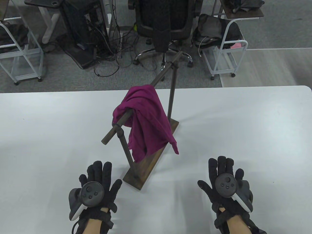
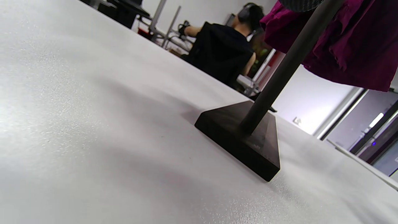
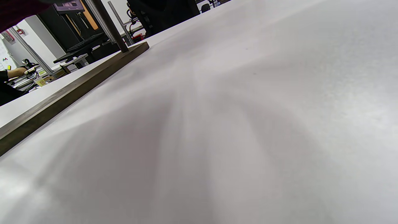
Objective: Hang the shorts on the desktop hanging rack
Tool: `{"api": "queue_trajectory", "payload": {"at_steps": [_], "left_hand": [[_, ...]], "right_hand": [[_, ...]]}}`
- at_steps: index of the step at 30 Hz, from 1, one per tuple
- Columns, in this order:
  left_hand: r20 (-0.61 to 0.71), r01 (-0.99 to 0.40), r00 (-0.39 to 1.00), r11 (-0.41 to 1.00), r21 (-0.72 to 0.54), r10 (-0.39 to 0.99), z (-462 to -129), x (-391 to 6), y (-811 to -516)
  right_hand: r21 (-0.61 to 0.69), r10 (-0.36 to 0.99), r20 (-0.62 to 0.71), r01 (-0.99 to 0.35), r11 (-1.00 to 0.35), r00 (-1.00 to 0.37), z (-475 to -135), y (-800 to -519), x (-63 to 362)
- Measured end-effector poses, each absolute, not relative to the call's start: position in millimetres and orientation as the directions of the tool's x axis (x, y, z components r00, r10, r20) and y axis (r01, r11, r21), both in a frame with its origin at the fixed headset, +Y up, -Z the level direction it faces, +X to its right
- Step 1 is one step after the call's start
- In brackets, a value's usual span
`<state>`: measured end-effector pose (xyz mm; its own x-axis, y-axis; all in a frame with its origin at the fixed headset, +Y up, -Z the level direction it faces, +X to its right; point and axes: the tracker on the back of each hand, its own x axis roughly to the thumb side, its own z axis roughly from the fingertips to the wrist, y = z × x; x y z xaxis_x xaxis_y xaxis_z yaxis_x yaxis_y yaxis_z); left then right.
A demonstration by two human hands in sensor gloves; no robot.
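Observation:
Magenta shorts hang draped over the dark horizontal bar of the desktop rack, which stands on a wooden base on the white table. My left hand lies flat on the table, fingers spread, empty, just left of the base's near end. My right hand lies flat, fingers spread, empty, to the right of the base. The left wrist view shows the base, a post and the shorts above. The right wrist view shows the base's long edge; neither wrist view shows fingers.
Beyond the table's far edge stand an office chair, white wire carts, cables and a computer on the floor. A person in black sits in the background of the left wrist view.

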<state>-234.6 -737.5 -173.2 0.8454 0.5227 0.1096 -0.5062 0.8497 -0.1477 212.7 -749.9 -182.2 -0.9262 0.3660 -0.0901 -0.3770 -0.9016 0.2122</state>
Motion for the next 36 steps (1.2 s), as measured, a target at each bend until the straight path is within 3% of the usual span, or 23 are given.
{"api": "queue_trajectory", "payload": {"at_steps": [36], "left_hand": [[0.107,-0.505,0.845,0.848,-0.159,0.523,-173.2,-235.4,-739.8]], "right_hand": [[0.224,0.310,-0.124,-0.331,-0.917,-0.943,-180.3,-747.8,209.9]]}}
